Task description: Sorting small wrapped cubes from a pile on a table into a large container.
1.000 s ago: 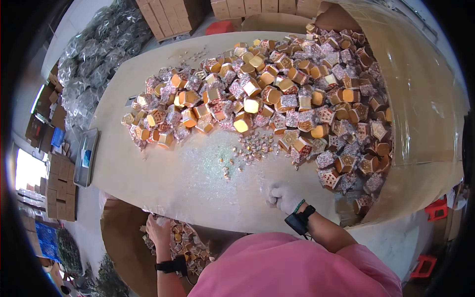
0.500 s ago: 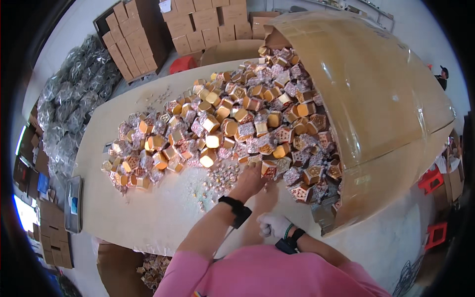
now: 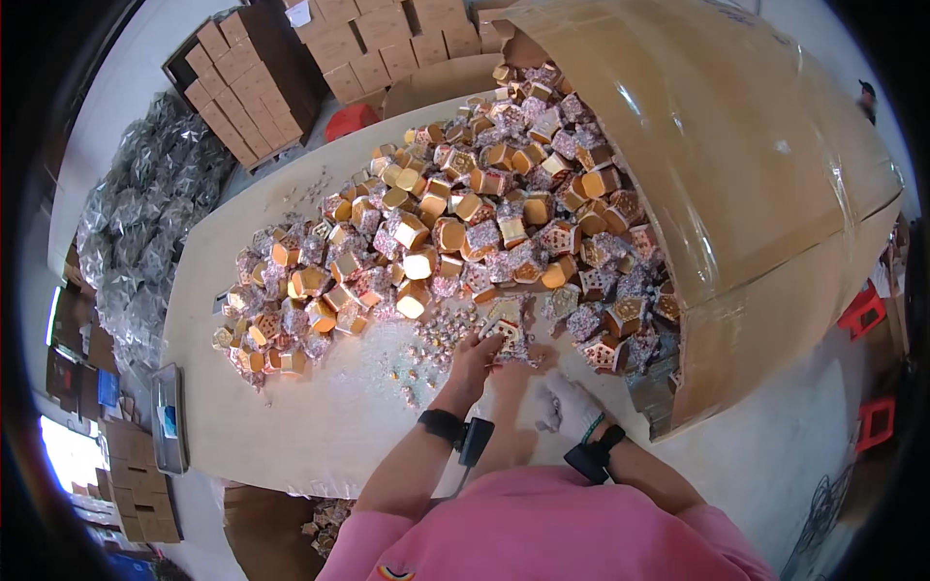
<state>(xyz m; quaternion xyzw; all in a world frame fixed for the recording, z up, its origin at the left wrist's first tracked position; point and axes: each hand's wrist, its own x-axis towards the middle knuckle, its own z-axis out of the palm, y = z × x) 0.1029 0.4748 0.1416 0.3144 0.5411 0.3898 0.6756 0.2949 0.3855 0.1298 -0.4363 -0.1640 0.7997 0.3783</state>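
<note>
My bare left hand [image 3: 473, 360] is closed on a small house-shaped ornament [image 3: 508, 327] with a speckled roof and a brown, white-trimmed front, at the near edge of the heap. Just beyond my fingers, many similar ornaments [image 3: 450, 232] lie piled, some showing gold-orange bases. Small loose bits [image 3: 441, 334], pale and shiny, are scattered left of that hand. My right hand [image 3: 572, 407], in a whitish glove, rests lower and to the right near the table, fingers curled inward. Whatever its fingers may hold is hidden.
A large tipped cardboard box [image 3: 736, 174] opens onto the table [image 3: 291, 426] at the right. A metal tray [image 3: 169, 426] sits at the left edge. Wrapped silvery bundles [image 3: 145, 213] and stacked cartons [image 3: 242, 82] stand beyond; red stools [image 3: 875, 423] are at right.
My left hand has drawn back from the heap with an ornament in it. My right hand has moved a little forward and to the right.
</note>
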